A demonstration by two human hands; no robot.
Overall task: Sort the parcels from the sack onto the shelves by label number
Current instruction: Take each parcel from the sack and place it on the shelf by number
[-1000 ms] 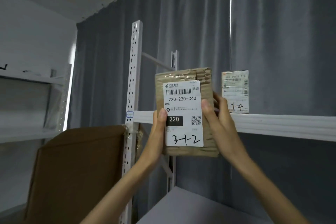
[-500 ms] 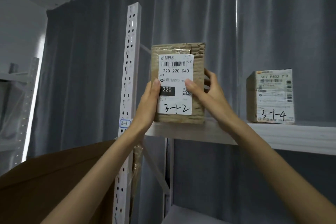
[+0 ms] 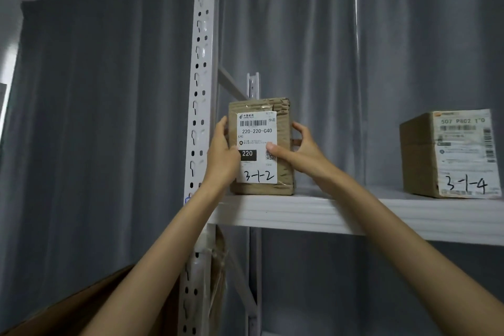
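The white shelf [image 3: 354, 213] carries two parcels well apart: the far-right box marked 3-1-4 [image 3: 450, 155], and the 3-1-2 parcel [image 3: 261, 147] you have standing upright at the left end, just beside the perforated upright post [image 3: 200, 106]. Your left hand [image 3: 222, 155] and right hand [image 3: 297, 153], two in all, grip its sides with fingers curled and thumbs on the label. Seat its base flat and square, label facing out, before letting go, leaving room to the right.
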